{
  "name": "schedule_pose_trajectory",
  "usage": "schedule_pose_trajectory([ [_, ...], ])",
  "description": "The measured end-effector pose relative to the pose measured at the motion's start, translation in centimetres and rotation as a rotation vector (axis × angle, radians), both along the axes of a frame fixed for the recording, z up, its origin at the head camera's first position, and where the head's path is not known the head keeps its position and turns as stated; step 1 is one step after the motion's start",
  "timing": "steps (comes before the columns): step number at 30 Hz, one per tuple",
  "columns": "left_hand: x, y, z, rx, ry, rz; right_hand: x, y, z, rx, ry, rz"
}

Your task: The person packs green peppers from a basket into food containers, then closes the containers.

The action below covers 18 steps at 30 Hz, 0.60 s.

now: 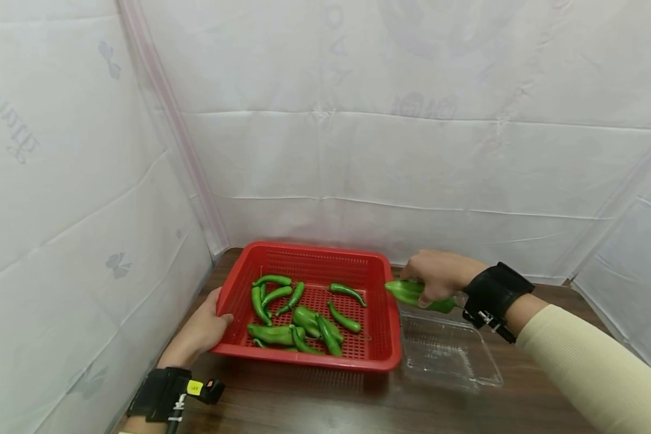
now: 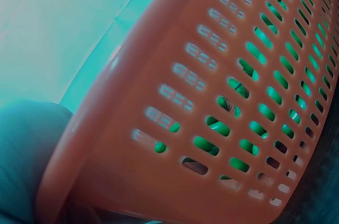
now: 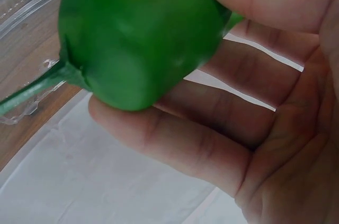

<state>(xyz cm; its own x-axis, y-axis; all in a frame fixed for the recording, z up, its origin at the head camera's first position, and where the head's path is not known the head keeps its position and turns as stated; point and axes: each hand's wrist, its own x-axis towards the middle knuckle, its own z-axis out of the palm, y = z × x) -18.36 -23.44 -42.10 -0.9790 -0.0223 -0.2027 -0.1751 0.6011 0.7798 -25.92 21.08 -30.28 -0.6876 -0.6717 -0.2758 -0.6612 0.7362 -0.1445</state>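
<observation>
A red slotted basket (image 1: 380, 361) stands on the wooden table and holds several green peppers (image 1: 298, 313). My left hand (image 1: 203, 328) grips its left rim, thumb over the edge; the left wrist view is filled by the basket wall (image 2: 175, 128). My right hand (image 1: 439, 277) holds one green pepper (image 1: 412, 293) in the air just right of the basket, above the far end of a clear plastic tray (image 1: 456, 361). The right wrist view shows that pepper (image 3: 137, 38) pinched between thumb and fingers (image 3: 190, 150), its stem end toward the camera.
White sheeting walls close in the table on the left, back and right. The dark wooden tabletop (image 1: 314, 404) shows in front of the basket and the tray. The clear tray lies directly against the basket's right side.
</observation>
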Motion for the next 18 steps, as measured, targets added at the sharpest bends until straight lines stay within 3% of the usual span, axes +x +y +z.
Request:
schedule_pose_trajectory([
  [18,0.0,0.0,0.2,-0.002,-0.019,0.006,0.5,1.3,0.1,0.012,0.005,-0.029],
])
